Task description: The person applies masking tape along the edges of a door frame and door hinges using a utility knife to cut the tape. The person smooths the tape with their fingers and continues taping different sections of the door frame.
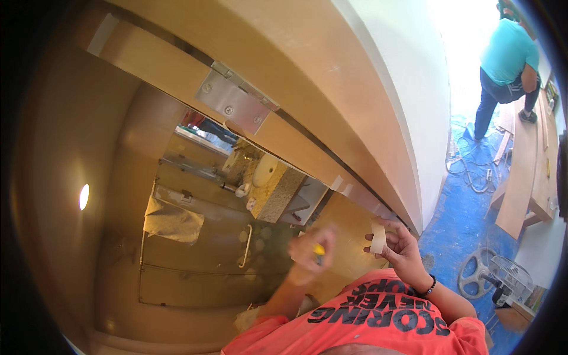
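My left hand (312, 253), smeared by motion, is closed round a small yellow-and-dark tool (319, 251) whose kind I cannot make out. To its right, my right hand (403, 253) pinches a short cream strip (378, 235), like a piece of masking tape, between thumb and fingers. Both hands are in front of my chest, near the lower end of a wooden door edge (290, 142). A metal hinge (232, 105) with screws is set into that edge. One pale tape piece (342, 186) sticks to the wood near my hands, and another (103, 34) is at the far upper left.
Left of the door edge is a bathroom with a stone-topped sink counter (275, 192), a hanging towel (171, 222) and a grab bar (245, 245). At right, blue sheeting (447, 222) covers the floor, with wood planks (520, 177), a fan (512, 278) and a person in teal (509, 53).
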### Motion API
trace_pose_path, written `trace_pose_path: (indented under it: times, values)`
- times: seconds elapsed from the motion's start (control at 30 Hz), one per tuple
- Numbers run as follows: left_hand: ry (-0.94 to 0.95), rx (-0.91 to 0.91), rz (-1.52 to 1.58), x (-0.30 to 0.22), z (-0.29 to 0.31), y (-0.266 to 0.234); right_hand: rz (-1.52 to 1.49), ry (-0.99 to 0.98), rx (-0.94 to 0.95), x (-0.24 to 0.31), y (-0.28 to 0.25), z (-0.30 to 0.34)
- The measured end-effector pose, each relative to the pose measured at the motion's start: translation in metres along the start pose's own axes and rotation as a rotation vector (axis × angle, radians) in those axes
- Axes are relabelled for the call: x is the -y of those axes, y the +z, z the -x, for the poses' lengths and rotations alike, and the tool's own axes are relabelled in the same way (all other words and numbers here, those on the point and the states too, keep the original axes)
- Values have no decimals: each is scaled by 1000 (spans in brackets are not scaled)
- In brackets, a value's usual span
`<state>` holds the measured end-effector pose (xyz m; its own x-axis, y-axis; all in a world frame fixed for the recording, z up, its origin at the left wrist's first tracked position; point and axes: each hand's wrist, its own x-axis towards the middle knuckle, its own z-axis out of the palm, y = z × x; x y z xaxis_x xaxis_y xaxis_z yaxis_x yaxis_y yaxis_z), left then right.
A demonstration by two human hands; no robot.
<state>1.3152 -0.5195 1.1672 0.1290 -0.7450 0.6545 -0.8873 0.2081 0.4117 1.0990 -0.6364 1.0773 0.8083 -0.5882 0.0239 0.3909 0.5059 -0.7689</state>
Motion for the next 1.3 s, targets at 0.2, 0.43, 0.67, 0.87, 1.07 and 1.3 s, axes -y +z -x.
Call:
trace_pose_path:
  times: [0.2,0.43,0.67,0.87,1.07,1.3]
  values:
    - [287,-391,-734,-17,-133,-92,62,65,95,-3,-15,-4]
    - [444,-126,-1000,-42,-197,-125,133,42,135,-1,-23,-7]
    - [710,-269,-925,22,-194,-135,133,98,136,-2,-29,-3]
    - [254,-397,-201,47,-183,-87,105,61,108,-8,-31,-2]
    - [-5,-603,24,8,-172,-74,82,132,104,-10,-33,3]
    - [-66,-676,151,-3,-177,-69,159,156,113,5,-37,11]
